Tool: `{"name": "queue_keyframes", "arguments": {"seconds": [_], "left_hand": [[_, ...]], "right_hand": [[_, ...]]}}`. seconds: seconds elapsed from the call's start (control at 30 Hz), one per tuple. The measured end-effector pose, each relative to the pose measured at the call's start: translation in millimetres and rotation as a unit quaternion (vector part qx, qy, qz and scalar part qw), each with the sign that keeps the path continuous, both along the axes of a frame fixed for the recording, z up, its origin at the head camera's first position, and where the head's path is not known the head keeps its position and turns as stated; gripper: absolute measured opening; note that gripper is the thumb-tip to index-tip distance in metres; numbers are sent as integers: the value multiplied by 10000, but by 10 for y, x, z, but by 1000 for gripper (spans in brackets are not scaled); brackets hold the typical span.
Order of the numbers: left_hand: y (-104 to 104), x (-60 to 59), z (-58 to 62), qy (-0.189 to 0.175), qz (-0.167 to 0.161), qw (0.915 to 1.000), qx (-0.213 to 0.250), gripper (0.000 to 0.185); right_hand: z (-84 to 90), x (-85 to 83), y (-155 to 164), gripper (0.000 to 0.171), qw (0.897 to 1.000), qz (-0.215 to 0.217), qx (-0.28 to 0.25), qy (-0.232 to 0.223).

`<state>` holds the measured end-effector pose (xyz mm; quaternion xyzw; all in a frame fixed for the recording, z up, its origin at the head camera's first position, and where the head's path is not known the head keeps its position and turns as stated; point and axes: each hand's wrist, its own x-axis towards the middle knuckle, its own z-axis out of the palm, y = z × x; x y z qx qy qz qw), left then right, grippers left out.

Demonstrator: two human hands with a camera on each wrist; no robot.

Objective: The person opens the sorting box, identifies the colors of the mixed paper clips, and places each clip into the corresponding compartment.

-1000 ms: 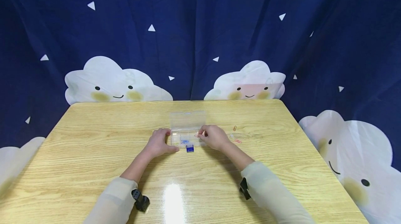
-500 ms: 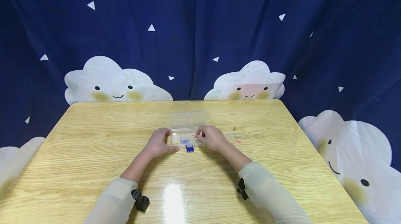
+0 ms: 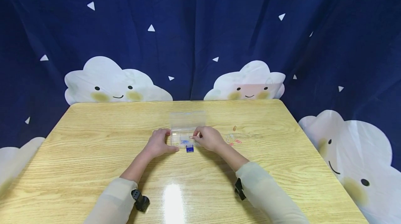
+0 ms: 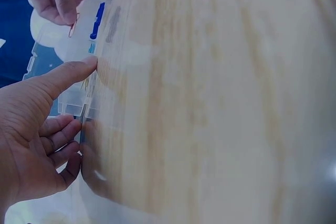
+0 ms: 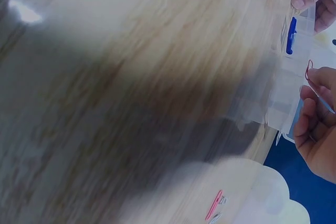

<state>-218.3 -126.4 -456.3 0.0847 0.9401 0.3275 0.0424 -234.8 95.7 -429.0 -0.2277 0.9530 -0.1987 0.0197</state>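
A clear plastic compartment box [image 3: 176, 138] lies on the table with its lid [image 3: 188, 119] raised at the back. My left hand [image 3: 159, 143] holds its left end, thumb along the front edge and fingers at the far left corner. Between right thumb and forefinger, my right hand [image 3: 210, 138] pinches a red paper clip [image 5: 309, 70] over the middle of the box. Blue paper clips [image 3: 185, 141] lie in a compartment below. A dark blue latch [image 3: 189, 148] sticks out at the box's front edge.
Right of the box, loose paper clips lie on the wooden table [image 3: 109, 137]: an orange-red one [image 3: 234, 128], a white one [image 3: 232, 136] and a pink one [image 3: 238, 141] among them. A dark blue curtain [image 3: 175, 43] with clouds hangs behind the table.
My right hand has shifted left across the box, carrying the red paper clip. Loose clips that it covered before now show on the right. The left hand keeps its place.
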Motion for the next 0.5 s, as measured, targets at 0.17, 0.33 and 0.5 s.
{"name": "queue_keyframes", "arguments": {"seconds": [0.17, 0.33, 0.5], "left_hand": [[2, -4, -5, 6, -3, 10000, 15, 82], [-5, -15, -11, 7, -6, 10000, 19, 81], [-11, -11, -9, -16, -38, 10000, 3, 81]], "right_hand": [[15, 3, -1, 13, 10000, -59, -22, -68], [47, -1, 22, 12, 9998, -122, -10, -142], [69, -13, 74, 11, 9998, -145, -72, -87]]}}
